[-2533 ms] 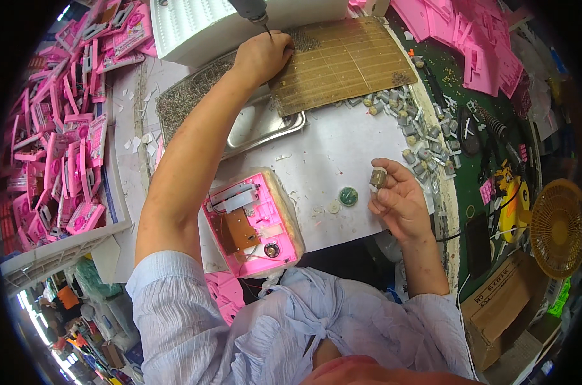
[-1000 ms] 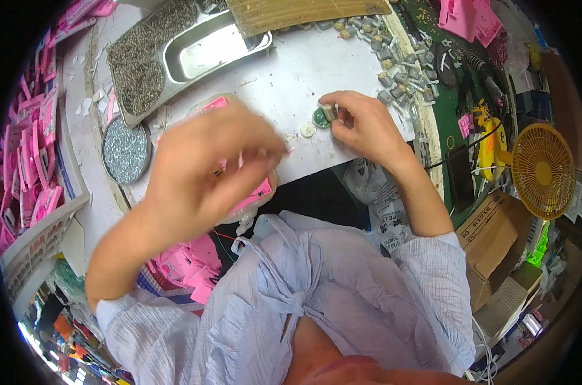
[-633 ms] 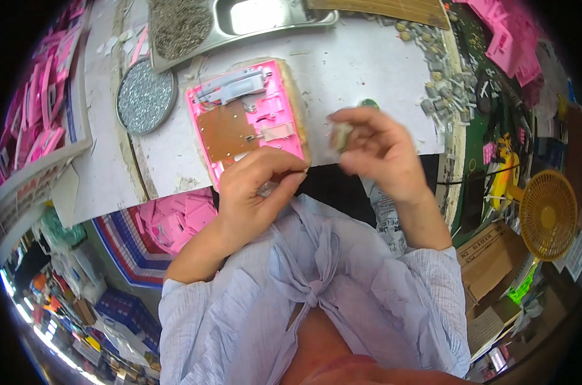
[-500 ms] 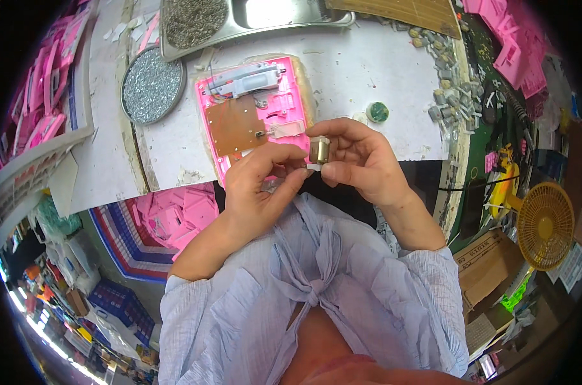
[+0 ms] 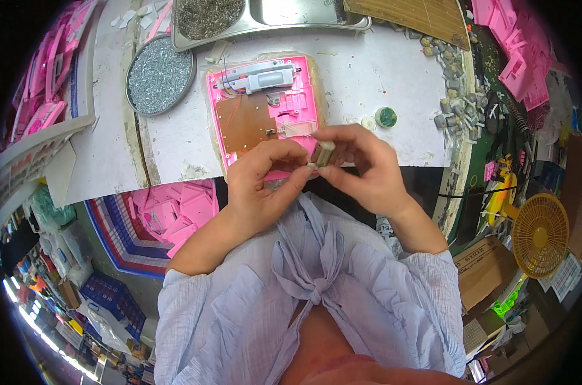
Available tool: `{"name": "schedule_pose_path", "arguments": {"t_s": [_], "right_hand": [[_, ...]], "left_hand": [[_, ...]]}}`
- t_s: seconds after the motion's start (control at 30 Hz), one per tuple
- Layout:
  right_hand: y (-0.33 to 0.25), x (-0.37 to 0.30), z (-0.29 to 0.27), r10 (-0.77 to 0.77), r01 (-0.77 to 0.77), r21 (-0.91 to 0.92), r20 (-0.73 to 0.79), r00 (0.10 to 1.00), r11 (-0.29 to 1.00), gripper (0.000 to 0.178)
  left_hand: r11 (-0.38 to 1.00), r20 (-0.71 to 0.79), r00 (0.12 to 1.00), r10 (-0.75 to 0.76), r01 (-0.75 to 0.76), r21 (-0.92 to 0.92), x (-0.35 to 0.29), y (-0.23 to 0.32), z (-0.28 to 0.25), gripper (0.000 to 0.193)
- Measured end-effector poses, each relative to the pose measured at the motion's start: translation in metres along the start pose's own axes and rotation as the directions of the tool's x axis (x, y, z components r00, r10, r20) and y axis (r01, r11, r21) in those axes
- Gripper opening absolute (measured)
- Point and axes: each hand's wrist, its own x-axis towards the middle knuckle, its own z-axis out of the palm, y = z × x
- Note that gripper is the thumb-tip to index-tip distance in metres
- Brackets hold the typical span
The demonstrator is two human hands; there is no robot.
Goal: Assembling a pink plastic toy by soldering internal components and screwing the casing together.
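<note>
A small boxy motor [image 5: 322, 154], metal-sided with a whitish end, is held up between both hands just off the near edge of the table. My right hand [image 5: 367, 168] grips it from the right, thumb below and forefinger over its top. At its lower left end, the thumb and forefinger of my left hand [image 5: 265, 172] close in a pinch; the fingers partly hide that end. Just beyond my hands lies an open pink plastic housing [image 5: 311, 96] on a padded backing. It holds a brown circuit board [image 5: 243, 122], a grey-white mechanism [image 5: 265, 78] and thin wires.
A round tray of small silvery screws [image 5: 159, 76] stands at the left. Behind is a steel tray [image 5: 284, 18] with more small metal parts. Several similar motors [image 5: 458, 106] lie along the right edge, near a small green-topped tub [image 5: 385, 117]. A basket of pink parts [image 5: 121, 234] sits below the table.
The motor has been turned and tilted between my fingers, so a different side shows. Both hands stay close together; the whole view has shifted slightly.
</note>
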Motion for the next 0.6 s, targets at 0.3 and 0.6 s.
{"name": "schedule_pose_path", "arguments": {"t_s": [0.3,0.6], "right_hand": [[-0.032,0.021,-0.006,0.276,-0.259,-0.14,0.122,0.953,0.956,0.039],[-0.021,0.023,-0.008,-0.455,0.511,-0.526,0.244,0.856,0.68,0.037]], "left_hand": [[0.781,0.201,0.859,0.471,-0.512,0.357,0.016,0.0,-0.019,0.031],[0.95,0.167,0.958,0.232,-0.26,0.172,0.015,0.0,-0.028,0.027]]}}
